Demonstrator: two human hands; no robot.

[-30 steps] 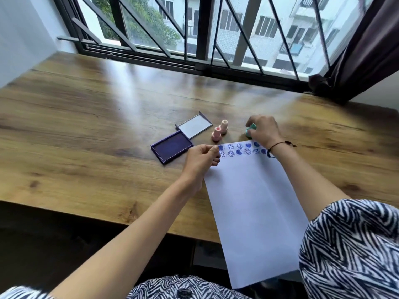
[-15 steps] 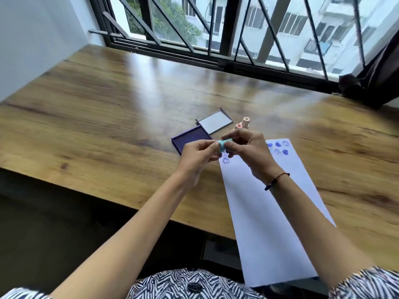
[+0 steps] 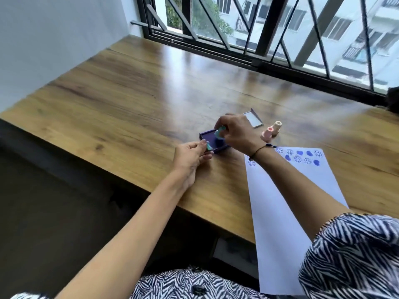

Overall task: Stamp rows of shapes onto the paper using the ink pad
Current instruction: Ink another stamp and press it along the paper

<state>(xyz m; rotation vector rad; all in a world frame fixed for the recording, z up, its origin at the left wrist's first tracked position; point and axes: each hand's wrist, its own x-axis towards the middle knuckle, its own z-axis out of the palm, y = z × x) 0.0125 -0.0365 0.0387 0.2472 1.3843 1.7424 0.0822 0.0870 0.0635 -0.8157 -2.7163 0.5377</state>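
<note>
nearest the camera a black-and-white zebra-striped garment (image 3: 349,255) covers the person's lap and right shoulder, and both bare forearms reach out from it over the wooden table (image 3: 133,100). a white sheet of paper (image 3: 287,203) lies on the right, its near end hanging over the table's front edge; at its far end sit two rows of blue stamped marks (image 3: 302,156), smiley faces mixed with solid blobs, partly covered on the left by the right wrist, which wears a thin dark cord bracelet (image 3: 258,151). the left hand (image 3: 191,157) rests on the table just left of the paper, its fingers curled shut around a small teal piece (image 3: 208,146) pinched at the fingertips, right at the near corner of the ink pad; what exactly that piece is cannot be told through the blur. just beyond, the right hand (image 3: 235,132) hovers over the open purple ink pad (image 3: 210,139), fingertips closed on a teal stamp (image 3: 219,134) that points down at the inked surface; whether it touches the ink is not clear. the pad's lid (image 3: 253,119) lies open behind the hand, pale inside. to the right of the pad two pinkish stamps (image 3: 271,131) stand upright side by side, beyond the paper's far edge. farther back the table runs to a black-framed window (image 3: 269,39) with diagonal bars, and a white wall (image 3: 54,39) stands on the left.
</note>
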